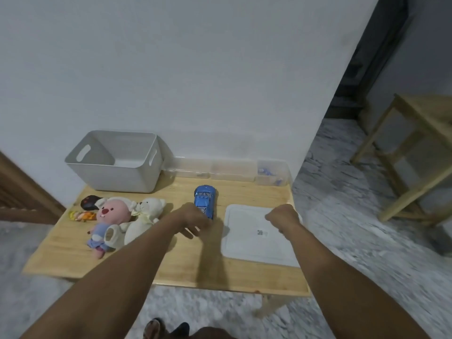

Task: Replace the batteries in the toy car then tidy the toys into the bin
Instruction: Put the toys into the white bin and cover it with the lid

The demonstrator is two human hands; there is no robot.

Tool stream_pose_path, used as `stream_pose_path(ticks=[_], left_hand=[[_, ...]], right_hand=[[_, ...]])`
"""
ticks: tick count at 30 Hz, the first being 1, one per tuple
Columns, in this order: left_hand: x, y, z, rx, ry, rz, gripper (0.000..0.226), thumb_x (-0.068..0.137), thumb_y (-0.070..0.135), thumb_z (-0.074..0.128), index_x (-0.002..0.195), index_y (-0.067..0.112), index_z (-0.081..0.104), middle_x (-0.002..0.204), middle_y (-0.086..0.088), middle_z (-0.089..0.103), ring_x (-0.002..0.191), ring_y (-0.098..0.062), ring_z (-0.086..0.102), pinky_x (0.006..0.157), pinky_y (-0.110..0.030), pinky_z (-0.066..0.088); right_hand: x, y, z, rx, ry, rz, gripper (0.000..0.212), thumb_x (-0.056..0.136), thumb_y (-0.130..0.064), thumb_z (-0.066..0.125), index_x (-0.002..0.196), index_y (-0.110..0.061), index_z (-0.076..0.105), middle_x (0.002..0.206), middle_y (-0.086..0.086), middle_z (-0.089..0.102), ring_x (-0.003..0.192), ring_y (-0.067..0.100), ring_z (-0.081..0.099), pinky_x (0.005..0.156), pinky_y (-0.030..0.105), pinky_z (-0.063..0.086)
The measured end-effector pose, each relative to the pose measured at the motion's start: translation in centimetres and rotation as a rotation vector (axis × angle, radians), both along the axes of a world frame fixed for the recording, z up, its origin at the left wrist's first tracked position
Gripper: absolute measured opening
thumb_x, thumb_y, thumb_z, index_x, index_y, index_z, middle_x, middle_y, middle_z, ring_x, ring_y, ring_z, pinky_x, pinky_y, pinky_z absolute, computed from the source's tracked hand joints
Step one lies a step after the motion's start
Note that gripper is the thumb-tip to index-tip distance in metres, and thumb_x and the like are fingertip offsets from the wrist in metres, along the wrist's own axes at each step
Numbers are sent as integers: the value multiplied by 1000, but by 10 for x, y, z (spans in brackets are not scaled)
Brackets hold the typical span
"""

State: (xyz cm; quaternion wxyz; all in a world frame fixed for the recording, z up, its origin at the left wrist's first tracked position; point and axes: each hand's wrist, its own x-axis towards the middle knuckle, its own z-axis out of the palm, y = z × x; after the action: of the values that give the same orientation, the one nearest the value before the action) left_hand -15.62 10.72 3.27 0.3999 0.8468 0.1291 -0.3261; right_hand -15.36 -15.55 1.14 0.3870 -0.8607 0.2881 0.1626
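Note:
A blue toy car (205, 199) stands on the wooden table (186, 260), nose toward the wall. My left hand (194, 221) hangs just in front of the car's near end, fingers loosely bent downward, holding nothing that I can see. My right hand (282, 216) hovers over the far right part of a white tray (254, 243), its fingers curled under and hidden from me. A grey bin (117, 165) with slot handles stands empty at the back left. Soft toys lie at the left: a pink plush (111, 218) and a white bear (144, 221).
A black remote (89, 201) and a small orange-yellow figure (80, 215) lie left of the plush toys. Clear plastic boxes (232, 171) line the wall behind the car. A wooden stool (411, 152) stands on the floor at the right.

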Motion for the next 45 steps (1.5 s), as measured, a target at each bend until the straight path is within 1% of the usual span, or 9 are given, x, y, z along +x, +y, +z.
stream_pose_path(ticks=[4,11,16,23,30,35,38,41,45], left_hand=[[14,39,25,41,-74,64,27,86,7,67,110,-6,65,97,-19,68,74,-31,67,64,-38,59],[23,143,28,449,-413,131,35,78,3,63,112,9,70,117,-11,66,104,-26,60,86,-31,49],[19,202,20,496,-277,70,55,77,13,67,131,14,56,133,-9,55,117,-24,55,83,-27,46],[18,238,-4,468,-176,-132,63,89,31,58,147,15,38,149,-10,41,134,-27,42,105,-32,37],[14,247,-20,412,-244,-153,76,71,56,60,139,25,43,132,-12,45,122,-34,47,103,-40,42],[30,264,-28,430,-270,-215,79,64,48,75,136,29,48,121,-5,46,114,-29,51,93,-33,45],[49,276,-11,276,-59,-250,65,68,27,74,130,22,54,118,-6,54,100,-30,60,68,-29,52],[71,289,23,-138,497,-617,34,73,18,62,107,11,60,98,-16,58,72,-31,65,49,-22,48],[99,317,74,-291,595,-739,34,75,14,55,106,0,57,100,-27,48,82,-37,49,62,-34,42]], right_hand=[[23,51,15,90,-1,154,12,80,-13,67,77,-5,58,74,13,58,61,26,55,53,28,42],[43,163,27,91,-119,472,29,78,-11,61,102,3,70,104,16,71,88,26,67,75,36,57],[46,244,31,117,-69,615,25,81,-8,58,100,2,70,99,23,72,81,32,72,58,38,52],[40,316,13,-111,-25,697,61,80,-38,68,136,-21,50,132,7,58,119,30,55,93,35,47],[31,348,-10,-251,32,670,72,80,-51,65,139,-26,33,132,7,54,121,31,51,86,37,43],[40,352,-14,-263,43,633,60,74,-45,70,123,-27,42,116,5,61,105,30,58,90,41,48],[59,347,5,-218,107,695,61,66,-41,74,122,-31,50,115,1,63,97,24,59,88,38,52],[85,340,44,1,293,818,68,68,-30,80,130,-33,51,124,1,58,106,26,61,91,40,53],[116,338,104,107,216,938,66,63,-25,83,122,-31,55,122,6,60,103,26,64,90,46,55]])
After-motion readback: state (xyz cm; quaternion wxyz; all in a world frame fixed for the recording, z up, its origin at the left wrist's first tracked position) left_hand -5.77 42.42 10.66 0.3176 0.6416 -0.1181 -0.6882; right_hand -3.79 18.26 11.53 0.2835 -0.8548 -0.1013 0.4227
